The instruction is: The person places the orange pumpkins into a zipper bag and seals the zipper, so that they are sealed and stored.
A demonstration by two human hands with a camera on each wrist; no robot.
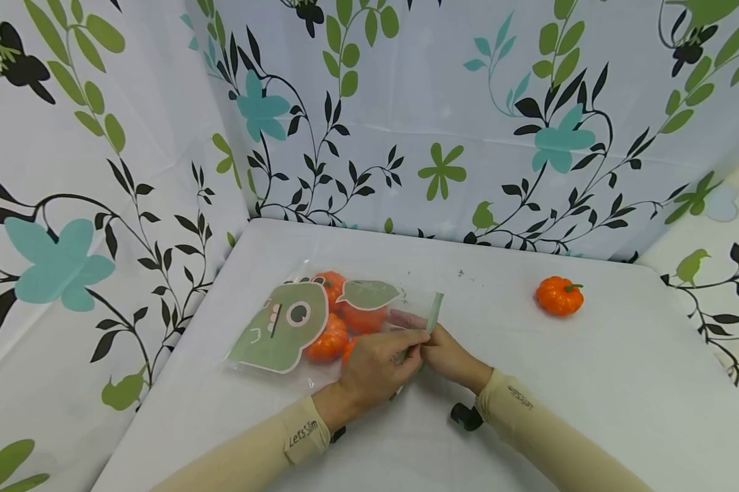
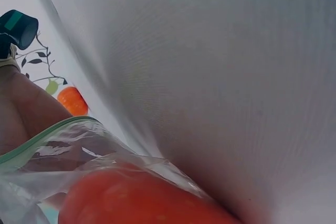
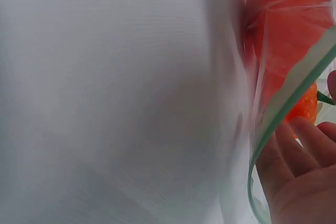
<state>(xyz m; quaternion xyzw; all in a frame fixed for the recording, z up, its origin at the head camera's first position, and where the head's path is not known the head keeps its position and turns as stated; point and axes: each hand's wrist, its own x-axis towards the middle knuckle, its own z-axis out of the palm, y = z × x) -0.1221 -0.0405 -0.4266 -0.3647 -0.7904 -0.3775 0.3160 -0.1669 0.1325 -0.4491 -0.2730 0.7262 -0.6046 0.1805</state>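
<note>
A clear bag (image 1: 307, 335) lies on the white worktop (image 1: 590, 383), left of the middle and close to the left edge. It has a green face (image 1: 264, 352) with a big round eye on it, and a green leaf shape (image 1: 369, 294) too. Some orange pumpkins (image 1: 326, 339) sit inside and show through the plastic. The bag's mouth points to the right and has a green strip (image 1: 435, 307) along it. The left hand (image 1: 378, 362) is at the mouth, with its thumb and finger pinched together on the strip. The right hand (image 1: 446, 355) reaches in through the mouth. Its fingers are nearly straight and not curled round anything, and their tips are right by a pumpkin with a green stem; I cannot tell if they touch it. One more pumpkin (image 1: 560, 296) sits alone on the worktop, near the far edge and toward the far right corner, well apart from the bag. A small black thing (image 1: 465, 417) is by the right wrist. Both arms have cream sleeves (image 1: 547, 424). Past the far edge hangs a pale cloth (image 1: 369, 116) with leaves, blue flowers and green birds.
</note>
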